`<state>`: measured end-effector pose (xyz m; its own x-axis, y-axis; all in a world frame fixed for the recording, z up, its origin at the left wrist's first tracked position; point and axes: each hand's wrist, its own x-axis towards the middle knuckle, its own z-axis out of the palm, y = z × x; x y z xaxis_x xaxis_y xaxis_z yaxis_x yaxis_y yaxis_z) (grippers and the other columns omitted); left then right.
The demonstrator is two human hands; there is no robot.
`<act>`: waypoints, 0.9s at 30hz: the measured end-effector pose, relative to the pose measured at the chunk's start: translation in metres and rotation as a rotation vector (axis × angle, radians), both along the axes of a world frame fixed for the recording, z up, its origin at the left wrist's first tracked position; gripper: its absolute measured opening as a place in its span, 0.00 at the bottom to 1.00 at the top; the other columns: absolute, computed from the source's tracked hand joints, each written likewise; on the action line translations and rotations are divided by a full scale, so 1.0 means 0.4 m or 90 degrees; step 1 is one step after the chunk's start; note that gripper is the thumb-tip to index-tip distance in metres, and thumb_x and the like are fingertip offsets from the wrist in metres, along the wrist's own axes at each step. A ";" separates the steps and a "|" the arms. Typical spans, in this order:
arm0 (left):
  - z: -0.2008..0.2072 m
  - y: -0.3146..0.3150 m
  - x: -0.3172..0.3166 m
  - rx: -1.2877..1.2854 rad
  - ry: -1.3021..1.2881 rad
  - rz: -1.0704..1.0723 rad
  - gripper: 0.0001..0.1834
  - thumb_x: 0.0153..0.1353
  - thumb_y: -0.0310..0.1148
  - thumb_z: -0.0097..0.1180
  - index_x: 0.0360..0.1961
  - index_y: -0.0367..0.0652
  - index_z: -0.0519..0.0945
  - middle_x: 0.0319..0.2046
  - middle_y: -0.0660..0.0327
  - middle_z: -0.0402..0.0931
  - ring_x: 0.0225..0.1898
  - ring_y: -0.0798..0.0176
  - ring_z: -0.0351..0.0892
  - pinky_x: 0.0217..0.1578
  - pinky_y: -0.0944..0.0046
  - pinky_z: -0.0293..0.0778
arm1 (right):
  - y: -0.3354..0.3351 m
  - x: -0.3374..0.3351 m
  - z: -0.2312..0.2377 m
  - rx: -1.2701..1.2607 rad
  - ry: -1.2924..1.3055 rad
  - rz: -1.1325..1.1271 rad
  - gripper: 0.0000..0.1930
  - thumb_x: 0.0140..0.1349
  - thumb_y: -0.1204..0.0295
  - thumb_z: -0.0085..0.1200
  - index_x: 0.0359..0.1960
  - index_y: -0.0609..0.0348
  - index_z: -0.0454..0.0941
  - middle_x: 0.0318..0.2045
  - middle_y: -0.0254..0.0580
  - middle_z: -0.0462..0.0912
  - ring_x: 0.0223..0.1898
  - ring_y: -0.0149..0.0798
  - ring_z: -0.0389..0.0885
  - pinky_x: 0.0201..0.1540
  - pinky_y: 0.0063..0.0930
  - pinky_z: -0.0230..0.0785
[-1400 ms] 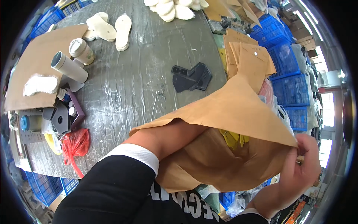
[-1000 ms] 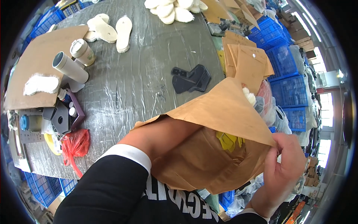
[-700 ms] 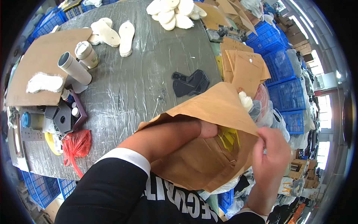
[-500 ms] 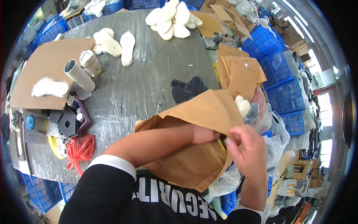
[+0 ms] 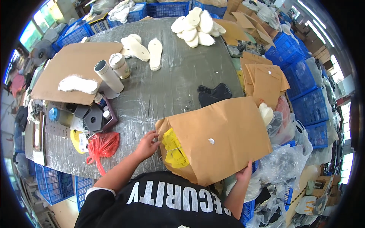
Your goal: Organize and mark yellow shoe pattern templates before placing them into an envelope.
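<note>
A large brown paper envelope (image 5: 224, 133) lies tilted in front of me, its mouth toward the left. A round white button sits on its face. Inside the mouth show yellow cut-out sheets (image 5: 174, 151), with a thin string across them. My left hand (image 5: 146, 146) is at the envelope's left edge, fingers apart, the tips by the mouth beside the yellow sheets. At the lower right edge my right hand (image 5: 244, 173) grips the envelope, its fingers partly hidden beneath the paper.
Past the envelope lies a black phone-like object (image 5: 213, 94). White insoles (image 5: 197, 26) are piled at the back. A white tumbler (image 5: 109, 78), a cardboard sheet (image 5: 72, 60) and a red plastic bag (image 5: 103, 146) stand left. More brown envelopes (image 5: 264, 81) and blue crates (image 5: 310, 106) line the right.
My left hand has come out of the envelope and moved left to its mouth. My right hand has moved down to the lower edge. The envelope now lies flatter, with yellow sheets showing.
</note>
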<state>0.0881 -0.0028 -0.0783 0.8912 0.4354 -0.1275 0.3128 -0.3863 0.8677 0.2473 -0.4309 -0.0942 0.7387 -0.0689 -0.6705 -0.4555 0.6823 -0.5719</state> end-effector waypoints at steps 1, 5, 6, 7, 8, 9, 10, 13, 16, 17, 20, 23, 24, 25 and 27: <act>-0.015 -0.014 0.019 -0.091 0.086 0.028 0.22 0.54 0.32 0.61 0.47 0.30 0.73 0.43 0.45 0.76 0.36 0.54 0.81 0.38 0.62 0.77 | -0.034 0.034 -0.028 -0.063 -0.025 0.027 0.20 0.61 0.65 0.53 0.52 0.61 0.67 0.50 0.44 0.73 0.48 0.46 0.75 0.48 0.42 0.71; -0.169 -0.019 0.055 -0.081 0.095 0.152 0.32 0.45 0.36 0.69 0.46 0.25 0.71 0.37 0.47 0.78 0.38 0.57 0.81 0.38 0.64 0.77 | 0.021 0.103 -0.003 -0.162 -0.190 0.086 0.22 0.61 0.77 0.48 0.57 0.62 0.62 0.53 0.46 0.71 0.53 0.46 0.72 0.52 0.41 0.69; -0.158 -0.022 0.076 -0.083 0.089 0.148 0.32 0.45 0.36 0.69 0.46 0.25 0.71 0.37 0.47 0.78 0.38 0.57 0.81 0.38 0.64 0.77 | 0.048 0.104 0.027 -0.164 -0.196 0.081 0.22 0.61 0.77 0.48 0.57 0.62 0.62 0.53 0.46 0.71 0.53 0.46 0.72 0.52 0.41 0.69; -0.126 -0.023 0.097 -0.126 0.163 0.163 0.33 0.44 0.37 0.70 0.47 0.26 0.71 0.38 0.47 0.78 0.38 0.57 0.81 0.38 0.64 0.77 | 0.089 0.096 0.068 -0.229 -0.239 0.042 0.24 0.60 0.80 0.47 0.59 0.62 0.59 0.54 0.47 0.70 0.53 0.46 0.71 0.53 0.40 0.67; -0.102 -0.025 0.115 -0.169 0.234 0.178 0.35 0.43 0.38 0.71 0.48 0.26 0.71 0.39 0.46 0.78 0.38 0.56 0.81 0.38 0.63 0.77 | 0.107 0.094 0.102 -0.293 -0.283 0.001 0.26 0.59 0.83 0.46 0.61 0.62 0.57 0.55 0.48 0.69 0.54 0.46 0.70 0.54 0.40 0.66; -0.102 -0.031 0.128 -0.209 0.208 0.160 0.36 0.40 0.37 0.72 0.47 0.27 0.72 0.39 0.48 0.78 0.37 0.56 0.81 0.38 0.62 0.77 | 0.097 0.100 0.121 -0.278 -0.339 0.021 0.29 0.58 0.84 0.47 0.62 0.63 0.55 0.56 0.48 0.67 0.53 0.45 0.70 0.55 0.38 0.65; -0.116 -0.033 0.136 -0.207 0.202 0.162 0.36 0.40 0.37 0.72 0.47 0.27 0.72 0.39 0.48 0.78 0.37 0.56 0.81 0.38 0.62 0.77 | 0.107 0.108 0.154 -0.273 -0.344 0.022 0.29 0.58 0.84 0.47 0.62 0.63 0.55 0.56 0.48 0.67 0.53 0.45 0.70 0.55 0.38 0.65; -0.126 -0.091 0.206 -0.095 0.218 0.111 0.32 0.37 0.36 0.73 0.43 0.31 0.74 0.32 0.54 0.79 0.35 0.56 0.80 0.40 0.62 0.76 | 0.110 0.152 0.229 -0.356 -0.359 -0.002 0.28 0.58 0.82 0.49 0.62 0.64 0.55 0.56 0.49 0.67 0.54 0.44 0.69 0.56 0.37 0.64; -0.093 -0.149 0.294 -0.062 0.171 0.083 0.30 0.37 0.34 0.71 0.43 0.33 0.75 0.33 0.52 0.79 0.37 0.55 0.80 0.40 0.61 0.76 | 0.053 0.228 0.254 -0.354 -0.421 -0.048 0.28 0.58 0.80 0.50 0.61 0.66 0.56 0.56 0.49 0.67 0.53 0.44 0.70 0.54 0.36 0.66; -0.095 -0.163 0.319 -0.062 0.168 0.087 0.30 0.37 0.34 0.71 0.43 0.33 0.75 0.33 0.52 0.79 0.37 0.55 0.80 0.40 0.61 0.76 | 0.034 0.251 0.265 -0.376 -0.431 -0.050 0.28 0.58 0.78 0.51 0.60 0.66 0.57 0.56 0.49 0.67 0.53 0.43 0.71 0.53 0.36 0.66; -0.127 -0.190 0.389 -0.040 0.136 0.102 0.28 0.37 0.32 0.68 0.43 0.35 0.75 0.34 0.51 0.79 0.38 0.53 0.79 0.40 0.60 0.75 | -0.113 0.344 0.241 -0.453 -0.421 -0.039 0.26 0.58 0.75 0.53 0.58 0.68 0.61 0.54 0.50 0.70 0.51 0.44 0.72 0.52 0.37 0.66; -0.123 -0.203 0.428 -0.022 0.132 0.038 0.25 0.40 0.33 0.65 0.41 0.33 0.76 0.36 0.48 0.77 0.43 0.48 0.76 0.45 0.57 0.72 | -0.179 0.370 0.204 -0.789 -0.244 -0.102 0.24 0.58 0.72 0.54 0.55 0.69 0.64 0.50 0.52 0.72 0.49 0.49 0.73 0.52 0.39 0.66; -0.103 -0.211 0.441 -0.024 0.133 0.036 0.25 0.40 0.33 0.65 0.41 0.33 0.76 0.36 0.48 0.77 0.43 0.48 0.76 0.45 0.57 0.72 | -0.190 0.375 0.194 -1.051 -0.068 -0.184 0.23 0.58 0.70 0.55 0.53 0.69 0.66 0.48 0.54 0.74 0.48 0.52 0.74 0.52 0.41 0.66; -0.082 -0.227 0.456 -0.044 0.129 -0.008 0.24 0.42 0.34 0.65 0.41 0.34 0.76 0.36 0.48 0.77 0.43 0.48 0.75 0.45 0.56 0.72 | -0.201 0.370 0.178 -1.057 -0.065 -0.189 0.23 0.58 0.70 0.55 0.53 0.69 0.66 0.48 0.54 0.74 0.48 0.52 0.74 0.52 0.41 0.66; -0.048 -0.261 0.483 -0.068 0.127 -0.057 0.23 0.43 0.34 0.64 0.41 0.34 0.76 0.36 0.47 0.76 0.43 0.47 0.75 0.45 0.56 0.72 | -0.193 0.344 0.131 -1.186 -0.372 -0.090 0.25 0.56 0.65 0.57 0.52 0.69 0.67 0.48 0.56 0.73 0.49 0.56 0.71 0.55 0.44 0.62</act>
